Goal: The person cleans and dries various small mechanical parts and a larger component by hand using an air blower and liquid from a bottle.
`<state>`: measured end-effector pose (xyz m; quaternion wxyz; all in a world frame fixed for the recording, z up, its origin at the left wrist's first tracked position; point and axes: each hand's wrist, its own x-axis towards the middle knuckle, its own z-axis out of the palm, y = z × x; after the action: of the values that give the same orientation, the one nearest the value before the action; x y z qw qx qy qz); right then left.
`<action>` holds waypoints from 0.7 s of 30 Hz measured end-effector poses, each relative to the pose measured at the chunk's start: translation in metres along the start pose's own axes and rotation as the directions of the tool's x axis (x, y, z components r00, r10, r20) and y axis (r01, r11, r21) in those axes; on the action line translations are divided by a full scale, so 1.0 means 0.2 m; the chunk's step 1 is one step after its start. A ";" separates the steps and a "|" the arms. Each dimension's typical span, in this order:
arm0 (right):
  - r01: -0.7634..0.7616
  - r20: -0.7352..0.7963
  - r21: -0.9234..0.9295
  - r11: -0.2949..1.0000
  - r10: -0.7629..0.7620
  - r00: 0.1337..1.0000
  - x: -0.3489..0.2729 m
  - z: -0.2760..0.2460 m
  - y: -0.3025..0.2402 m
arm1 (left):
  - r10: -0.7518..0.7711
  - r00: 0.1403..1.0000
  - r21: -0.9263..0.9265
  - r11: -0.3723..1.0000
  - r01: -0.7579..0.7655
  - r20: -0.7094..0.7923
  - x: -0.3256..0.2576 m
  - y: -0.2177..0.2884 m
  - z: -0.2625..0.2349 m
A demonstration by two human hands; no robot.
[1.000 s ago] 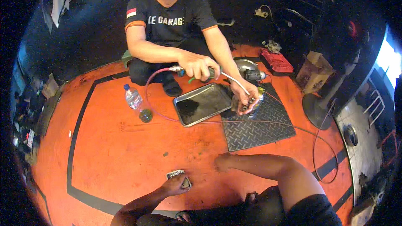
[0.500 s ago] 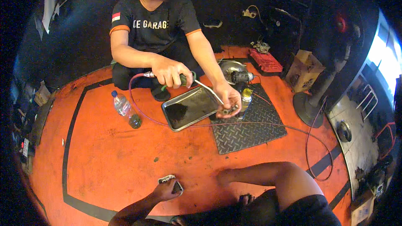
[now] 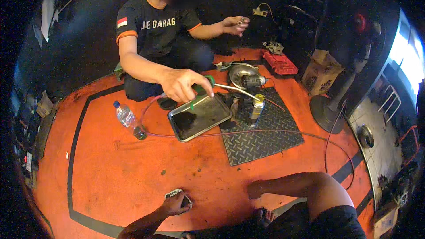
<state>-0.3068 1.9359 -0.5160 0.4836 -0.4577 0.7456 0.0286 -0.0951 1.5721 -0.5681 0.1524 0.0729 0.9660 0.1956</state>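
Observation:
My left hand [image 3: 174, 204] is low in the view, left of centre, closed round a small flat thing [image 3: 187, 202] with a pale rim and dark middle. Its exact kind is unclear. My right arm [image 3: 292, 185] reaches leftward from the lower right, its elbow bent. At its end, my right hand [image 3: 254, 190] is dark and smeared just above the orange floor [image 3: 133, 172], so its fingers cannot be made out. Across from me, a co-worker's hand [image 3: 181, 85] grips a green air blow gun [image 3: 204, 86] with a long silver nozzle. Their other hand [image 3: 236, 25] holds up a small metal part.
A stained metal tray [image 3: 177, 136] lies before the co-worker, beside a plastic bottle [image 3: 126, 117]. A yellow-capped spray can [image 3: 256, 113] stands on a black tread plate [image 3: 261, 146]. The red hose [image 3: 283, 131] crosses the floor. A cardboard box [image 3: 322, 73] stands far right.
The co-worker's hand with the small metal part has risen away from the nozzle. Their blow gun has shifted slightly right. My left hand keeps its hold; my right arm sits slightly further right.

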 end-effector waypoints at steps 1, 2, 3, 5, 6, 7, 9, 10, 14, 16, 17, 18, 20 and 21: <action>-0.004 -0.023 0.022 1.000 0.004 1.000 -0.02 -0.05 -0.01 | 0.013 0.999 0.026 1.000 -0.012 -0.032 0.00 0.02 -0.04; 0.002 -0.063 0.066 0.998 0.003 0.998 -0.04 -0.09 -0.04 | -0.006 1.000 0.044 0.999 0.007 -0.013 0.00 0.03 -0.05; 0.026 -0.112 0.121 0.992 -0.012 0.994 -0.04 -0.14 -0.07 | -0.016 1.000 0.047 0.999 0.016 -0.009 -0.01 0.03 -0.05; 0.081 -0.249 0.248 0.965 -0.017 0.968 -0.07 -0.28 -0.18 | 0.000 0.999 0.063 0.998 0.002 -0.034 0.01 0.03 -0.03; 0.119 -0.330 0.310 0.943 -0.011 0.944 -0.07 -0.37 -0.22 | 0.028 0.998 0.067 0.997 -0.024 -0.054 0.03 0.04 -0.02; 0.173 -0.421 0.371 0.912 -0.001 0.907 -0.04 -0.47 -0.26 | 0.035 0.998 0.064 0.997 -0.032 -0.050 0.04 0.05 -0.01; 0.302 -0.557 0.437 0.848 -0.009 0.831 0.12 -0.69 -0.35 | -0.145 0.987 0.022 0.989 0.144 0.068 -0.04 0.10 -0.09; 0.371 -0.639 0.452 0.811 0.004 0.770 0.22 -0.77 -0.35 | -0.142 0.988 0.024 0.990 0.141 0.067 -0.03 0.08 -0.07; 0.578 -0.787 0.423 0.698 -0.034 0.616 0.23 -1.00 -0.44 | 0.002 0.999 0.036 0.999 0.000 -0.049 -0.02 -0.01 0.01; 0.547 -0.761 0.449 0.706 -0.018 0.648 0.18 -1.02 -0.50 | -0.076 0.997 -0.010 0.997 0.076 0.011 -0.03 0.09 -0.10; 0.508 -0.735 0.466 0.724 -0.002 0.678 0.16 -1.02 -0.51 | -0.073 0.997 -0.007 0.997 0.073 0.013 -0.03 0.07 -0.08; 0.514 -0.742 0.471 0.717 0.007 0.670 0.20 -1.00 -0.48 | -0.020 0.999 0.002 1.000 0.020 -0.030 -0.02 0.05 -0.06; 0.569 -0.779 0.500 0.652 0.052 0.625 0.33 -0.97 -0.38 | 0.051 0.996 0.011 0.999 -0.051 -0.070 0.01 0.04 -0.04; 0.594 -0.789 0.512 0.621 0.066 0.611 0.35 -0.98 -0.37 | 0.042 0.996 0.012 0.999 -0.041 -0.077 0.01 0.04 -0.03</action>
<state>-0.3981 1.7520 -0.4358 0.2721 -0.3067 0.7320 -0.5442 -0.0978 1.5774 -0.5611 0.1107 0.0860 0.9704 0.1966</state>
